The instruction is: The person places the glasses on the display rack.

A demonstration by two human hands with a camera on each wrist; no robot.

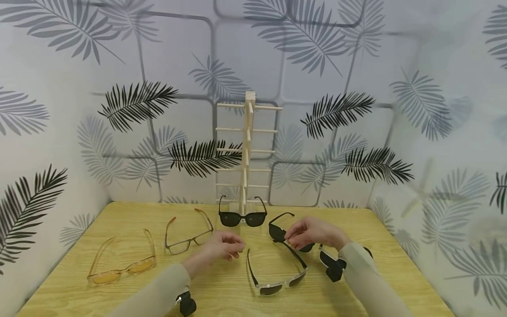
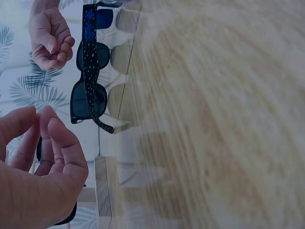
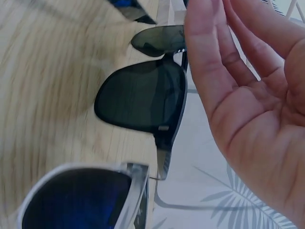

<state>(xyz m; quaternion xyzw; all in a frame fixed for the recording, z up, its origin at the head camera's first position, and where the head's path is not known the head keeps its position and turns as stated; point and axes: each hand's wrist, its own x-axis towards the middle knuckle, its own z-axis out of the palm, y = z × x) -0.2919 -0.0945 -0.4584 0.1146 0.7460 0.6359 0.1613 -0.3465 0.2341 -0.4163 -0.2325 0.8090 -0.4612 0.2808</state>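
My left hand [image 1: 215, 250] hovers over the middle of the table, fingers loosely bent, with nothing between them. My right hand [image 1: 314, 233] is just above a pair of black sunglasses [image 1: 276, 232]; its fingers are relaxed and hold nothing visible in the left wrist view. Whether a fingertip touches that frame cannot be made out. In front lie sunglasses with a clear front and dark temples [image 1: 271, 289]. White-edged sunglasses [image 1: 328, 259] sit partly hidden under the right wrist. Another black pair [image 1: 253, 219] is at the foot of a wooden glasses rack [image 1: 249, 114].
Thin-framed eyeglasses [image 1: 180, 247] and yellow-lensed glasses [image 1: 107, 277] lie on the left of the wooden table [image 1: 222, 299]. The rack rises at the back, with several pegs on each side. Leaf-patterned walls enclose the back and sides.
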